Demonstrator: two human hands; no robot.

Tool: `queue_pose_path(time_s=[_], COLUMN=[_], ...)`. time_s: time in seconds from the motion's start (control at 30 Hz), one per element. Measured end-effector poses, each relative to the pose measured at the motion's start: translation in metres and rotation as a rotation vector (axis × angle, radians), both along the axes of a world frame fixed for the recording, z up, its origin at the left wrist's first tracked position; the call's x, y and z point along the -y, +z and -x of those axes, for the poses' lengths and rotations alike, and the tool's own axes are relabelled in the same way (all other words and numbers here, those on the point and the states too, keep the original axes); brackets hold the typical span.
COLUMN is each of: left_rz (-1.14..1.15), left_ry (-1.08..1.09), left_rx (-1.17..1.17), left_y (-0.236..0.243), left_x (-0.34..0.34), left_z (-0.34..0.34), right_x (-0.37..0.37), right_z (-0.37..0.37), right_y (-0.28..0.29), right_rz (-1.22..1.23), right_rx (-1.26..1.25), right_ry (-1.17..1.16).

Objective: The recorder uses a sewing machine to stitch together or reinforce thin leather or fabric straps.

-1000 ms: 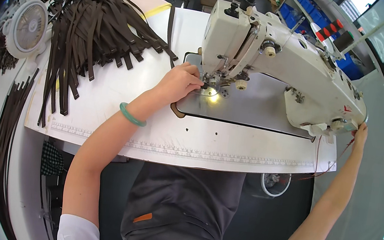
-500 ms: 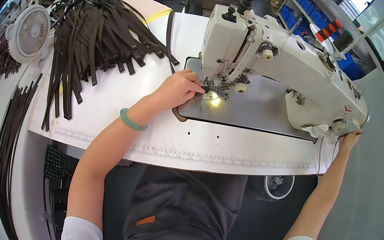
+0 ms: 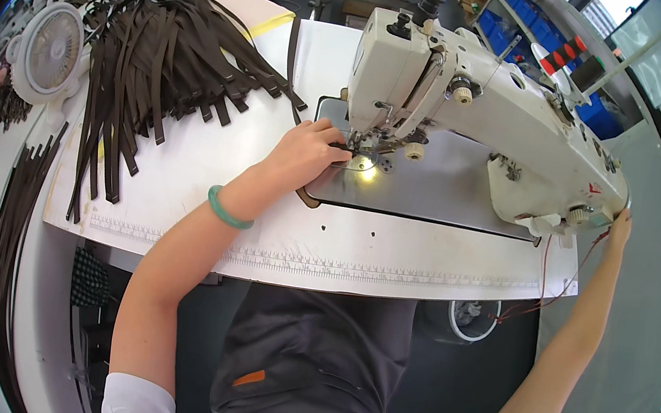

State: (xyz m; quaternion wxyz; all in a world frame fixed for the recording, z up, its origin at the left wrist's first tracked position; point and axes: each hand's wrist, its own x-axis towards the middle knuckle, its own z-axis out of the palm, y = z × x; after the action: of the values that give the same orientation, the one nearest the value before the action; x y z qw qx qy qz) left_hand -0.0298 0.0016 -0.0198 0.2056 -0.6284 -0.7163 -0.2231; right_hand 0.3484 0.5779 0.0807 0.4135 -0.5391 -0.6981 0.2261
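Observation:
A white sewing machine (image 3: 490, 94) stands on the table, its lamp lighting the metal plate under the needle. My left hand (image 3: 304, 154) is closed at the needle area, pinching the end of a dark brown strap (image 3: 292, 53) that runs back from under the fingers. A green bangle (image 3: 227, 209) circles that wrist. At the machine's right end, my right hand (image 3: 620, 230) rests against the far side, its fingertips hidden behind the housing. Dark red threads (image 3: 541, 300) hang near this hand and trail over the table's front edge.
A large pile of dark straps (image 3: 167, 48) covers the table's left part. More straps (image 3: 19, 230) lie on the side surface, below a small white fan (image 3: 49, 53). A printed ruler (image 3: 322, 266) follows the front edge. A white-rimmed bin (image 3: 471, 338) stands below.
My right hand has moved up and outward around the machine's right end. Loose red threads now trail below it. The left hand stays at the needle with the strap.

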Motion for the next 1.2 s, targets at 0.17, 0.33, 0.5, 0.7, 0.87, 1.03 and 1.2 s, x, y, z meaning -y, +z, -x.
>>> queue_pose_path(time_s=[0.17, 0.33, 0.5, 0.7, 0.87, 1.03, 1.2], left_rz=[-0.024, 0.026, 0.045, 0.024, 0.064, 0.065, -0.002], left_ry=[-0.035, 0.013, 0.02, 0.016, 0.035, 0.028, 0.003], left_rx=[-0.032, -0.022, -0.061, -0.073, -0.052, -0.015, -0.027], left_y=[-0.002, 0.0, -0.002, -0.005, -0.001, -0.004, -0.005], left_x=[-0.012, -0.001, -0.006, -0.009, -0.004, -0.012, -0.008], left_z=[-0.001, 0.001, 0.001, 0.003, 0.003, 0.004, 0.005], right_x=[-0.004, 0.001, -0.009, 0.007, 0.026, -0.006, 0.006], right_z=[-0.024, 0.005, -0.015, -0.013, 0.019, 0.002, 0.0], right_y=[-0.052, 0.018, -0.013, -0.048, 0.02, 0.03, 0.009], right_rz=[-0.111, -0.133, 0.023, -0.108, -0.258, -0.25, -0.002], right_rx=[-0.462, -0.068, -0.123, -0.397, -0.125, 0.094, -0.037], right_ry=[0.083, -0.003, 0.107, 0.065, -0.022, -0.018, -0.03])
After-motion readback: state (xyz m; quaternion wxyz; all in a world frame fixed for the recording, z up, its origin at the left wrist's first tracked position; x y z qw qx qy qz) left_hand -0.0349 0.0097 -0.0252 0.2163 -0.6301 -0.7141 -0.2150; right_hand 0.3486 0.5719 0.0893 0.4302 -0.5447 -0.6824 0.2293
